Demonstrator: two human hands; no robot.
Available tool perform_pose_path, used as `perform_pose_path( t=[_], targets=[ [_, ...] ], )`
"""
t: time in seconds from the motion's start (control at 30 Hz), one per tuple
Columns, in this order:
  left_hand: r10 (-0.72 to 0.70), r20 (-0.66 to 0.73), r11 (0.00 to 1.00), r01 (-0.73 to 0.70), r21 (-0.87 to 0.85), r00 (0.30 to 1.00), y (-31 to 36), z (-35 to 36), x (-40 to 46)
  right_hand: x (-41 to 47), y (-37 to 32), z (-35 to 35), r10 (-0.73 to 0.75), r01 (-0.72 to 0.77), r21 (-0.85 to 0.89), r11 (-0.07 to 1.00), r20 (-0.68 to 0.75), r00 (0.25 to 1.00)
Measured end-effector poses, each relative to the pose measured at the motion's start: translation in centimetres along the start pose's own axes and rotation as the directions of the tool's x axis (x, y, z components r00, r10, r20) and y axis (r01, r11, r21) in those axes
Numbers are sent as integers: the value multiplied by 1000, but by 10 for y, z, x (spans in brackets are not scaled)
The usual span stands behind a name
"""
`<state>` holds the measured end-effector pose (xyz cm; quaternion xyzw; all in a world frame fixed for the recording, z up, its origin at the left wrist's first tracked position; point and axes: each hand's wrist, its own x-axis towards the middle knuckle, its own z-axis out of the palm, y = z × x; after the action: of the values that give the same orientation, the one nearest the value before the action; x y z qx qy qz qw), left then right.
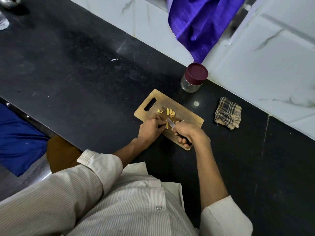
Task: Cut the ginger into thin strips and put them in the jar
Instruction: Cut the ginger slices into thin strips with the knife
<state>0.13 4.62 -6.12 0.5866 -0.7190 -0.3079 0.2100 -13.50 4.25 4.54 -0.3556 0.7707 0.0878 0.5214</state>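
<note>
A black speckled stone worktop (85, 68) runs diagonally against a pale tiled wall. On it lies a wooden cutting board (185, 114) with a handle slot. At the board's one o'clock stands a lidded glass jar (193, 78); at three o'clock lies a folded checked cloth (227, 113), apart from both.
</note>
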Motion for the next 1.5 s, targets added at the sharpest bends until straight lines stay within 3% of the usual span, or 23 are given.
perform_pose_path(
  t=[0.43, 0.63, 0.97, 1.5],
  targets=[
    [-20, -6, 1000, 20, 5, 1000, 0, 4, 1, -5, 20, 27, -57, 57, 5, 998, -44, 997],
    [-29, 7, 1000, 29, 6, 1000, 0, 3, 2, 16, 48, 68, -219, 199, -116, 973, -207, 953],
    [-51, 19, 998, 50, 23, 999, 6, 0, 4, 28, 56, 90, -289, 237, -172, 956, -419, 861],
    [-58, 20, 994, 56, 93, 998, 7, -2, 8, 27, 51, 80, -264, 225, -143, 964, -417, 870]
  ],
)
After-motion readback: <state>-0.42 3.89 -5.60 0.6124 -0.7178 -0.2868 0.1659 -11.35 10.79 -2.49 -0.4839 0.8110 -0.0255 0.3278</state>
